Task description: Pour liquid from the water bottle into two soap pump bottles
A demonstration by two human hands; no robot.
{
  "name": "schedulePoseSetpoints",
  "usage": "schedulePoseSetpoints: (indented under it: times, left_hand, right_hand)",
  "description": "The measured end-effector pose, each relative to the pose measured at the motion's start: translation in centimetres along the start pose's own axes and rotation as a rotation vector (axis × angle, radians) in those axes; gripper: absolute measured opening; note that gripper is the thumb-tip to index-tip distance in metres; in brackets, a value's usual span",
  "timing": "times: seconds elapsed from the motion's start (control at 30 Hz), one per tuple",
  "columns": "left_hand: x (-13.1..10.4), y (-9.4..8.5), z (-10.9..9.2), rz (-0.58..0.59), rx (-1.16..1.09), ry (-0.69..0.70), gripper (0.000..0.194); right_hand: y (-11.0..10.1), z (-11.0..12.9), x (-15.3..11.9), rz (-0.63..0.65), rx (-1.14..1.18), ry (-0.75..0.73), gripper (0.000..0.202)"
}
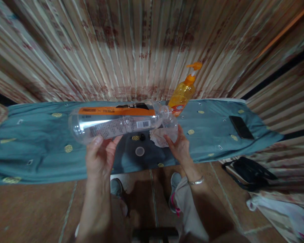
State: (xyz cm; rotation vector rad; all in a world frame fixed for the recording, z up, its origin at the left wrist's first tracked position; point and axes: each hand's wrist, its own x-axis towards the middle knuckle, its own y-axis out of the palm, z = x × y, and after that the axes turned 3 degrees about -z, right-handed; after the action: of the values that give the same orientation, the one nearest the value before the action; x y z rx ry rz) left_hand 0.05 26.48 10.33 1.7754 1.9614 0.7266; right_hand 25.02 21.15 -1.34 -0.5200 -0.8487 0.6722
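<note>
My left hand (pixel 101 152) holds a large clear plastic bottle (pixel 116 118) from below, near its base. The bottle lies sideways, its neck pointing right, with an orange, black and silver label. My right hand (pixel 181 146) is closed round a small clear plastic container (pixel 174 126) at the bottle's mouth; whether the two touch is hard to tell. A pale crumpled cloth or tissue (pixel 160 136) shows at my right fingers, beside or behind the container. On the cloth-covered table below are a round translucent lid (pixel 140 151) and a small black object (pixel 142 137).
A yellow pump bottle (pixel 182 94) stands behind my right hand. A black phone (pixel 241 127) lies on the teal tablecloth (pixel 45 135) at the right. Curtains hang behind; a black bag (pixel 250 172) is on the floor at the right.
</note>
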Motion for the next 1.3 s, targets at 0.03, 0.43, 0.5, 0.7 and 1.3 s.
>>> schedulePoseSetpoints:
  times: [0.03,0.43,0.5,0.7,1.3]
  left_hand:
    - [0.01,-0.03,0.01,-0.003,-0.002,0.004,0.039]
    - [0.1,-0.36,0.18,0.025,0.006,0.011,0.035]
    - [0.11,-0.49,0.13,0.035,0.028,-0.002,0.032]
    - [0.0,-0.33,0.04,0.024,0.031,-0.002,0.03]
    - [0.31,-0.86,0.47,0.03,-0.026,0.029,0.032]
  right_hand:
    - [0.0,-0.02,-0.01,0.003,-0.002,-0.002,0.083]
    - [-0.14,0.06,0.05,0.014,0.028,0.004,0.082]
    - [-0.27,0.18,0.1,0.025,0.025,0.006,0.082]
    - [-0.36,0.26,0.15,0.026,0.013,0.012,0.082]
    - [0.05,-0.09,0.01,0.005,0.023,-0.024,0.083]
